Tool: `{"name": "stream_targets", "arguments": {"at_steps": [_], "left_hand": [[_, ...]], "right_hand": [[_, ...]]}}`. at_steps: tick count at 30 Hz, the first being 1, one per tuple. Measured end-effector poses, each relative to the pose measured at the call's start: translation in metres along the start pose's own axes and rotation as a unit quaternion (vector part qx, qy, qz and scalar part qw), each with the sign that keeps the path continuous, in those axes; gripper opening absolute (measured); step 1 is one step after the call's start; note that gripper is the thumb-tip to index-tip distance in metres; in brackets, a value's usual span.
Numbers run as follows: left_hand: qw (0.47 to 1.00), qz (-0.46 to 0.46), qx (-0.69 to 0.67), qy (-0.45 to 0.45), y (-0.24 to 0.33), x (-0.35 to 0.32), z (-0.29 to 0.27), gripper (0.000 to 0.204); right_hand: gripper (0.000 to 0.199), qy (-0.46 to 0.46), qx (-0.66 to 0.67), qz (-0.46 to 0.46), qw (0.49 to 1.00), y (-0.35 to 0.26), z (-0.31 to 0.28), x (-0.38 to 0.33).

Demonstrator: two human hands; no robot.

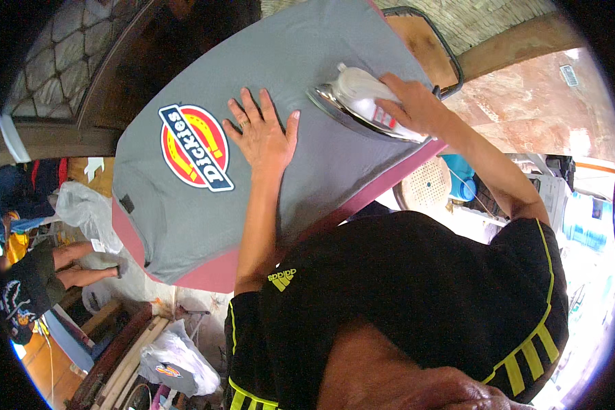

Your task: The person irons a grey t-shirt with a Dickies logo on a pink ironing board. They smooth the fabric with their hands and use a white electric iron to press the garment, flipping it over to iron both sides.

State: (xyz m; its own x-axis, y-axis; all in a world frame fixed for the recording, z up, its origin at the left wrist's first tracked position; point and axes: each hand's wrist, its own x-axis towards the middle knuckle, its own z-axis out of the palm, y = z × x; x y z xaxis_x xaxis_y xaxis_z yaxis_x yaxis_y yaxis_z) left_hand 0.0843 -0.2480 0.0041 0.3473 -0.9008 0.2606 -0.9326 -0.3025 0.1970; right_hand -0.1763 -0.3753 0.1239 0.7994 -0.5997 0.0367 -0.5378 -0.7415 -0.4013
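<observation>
The grey t-shirt (301, 123) is spread flat over the ironing board (205, 277), round printed badge (195, 145) facing up and off to my left. My left hand (265, 133) lies open, palm down, fingers splayed, pinning the cloth just beside that badge and gripping nothing. My right hand (417, 106) is clenched around the handle of the iron (359, 102), which sits soleplate-down on the shirt. The iron lies to the right of my flat hand, apart from it, with a strip of bare grey cloth between them. Its long axis runs across the board, pointed tip toward my left hand. So the right hand is the one on the iron, the left is nearer the badge.
</observation>
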Motion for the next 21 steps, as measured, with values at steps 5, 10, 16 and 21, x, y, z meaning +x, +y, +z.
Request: {"name": "stream_targets", "arguments": {"at_steps": [5,10,16,21], "left_hand": [[0.997,0.074,-0.017,0.015,0.029,0.018,0.015,0.082],[0.993,0.115,-0.028,-0.009,0.06,0.016,0.015,0.085],[0.983,0.165,-0.075,-0.019,0.11,0.003,0.017,0.085],[0.985,0.159,-0.061,-0.014,0.125,0.019,0.027,0.081]], "right_hand": [[0.034,0.091,-0.085,-0.036,0.992,0.05,-0.011,0.02],[0.034,0.156,-0.148,-0.053,0.975,0.122,-0.032,0.121],[0.042,0.192,-0.073,-0.005,0.979,0.184,-0.059,0.189],[0.046,0.186,-0.037,0.038,0.981,0.163,-0.046,0.154]]}}
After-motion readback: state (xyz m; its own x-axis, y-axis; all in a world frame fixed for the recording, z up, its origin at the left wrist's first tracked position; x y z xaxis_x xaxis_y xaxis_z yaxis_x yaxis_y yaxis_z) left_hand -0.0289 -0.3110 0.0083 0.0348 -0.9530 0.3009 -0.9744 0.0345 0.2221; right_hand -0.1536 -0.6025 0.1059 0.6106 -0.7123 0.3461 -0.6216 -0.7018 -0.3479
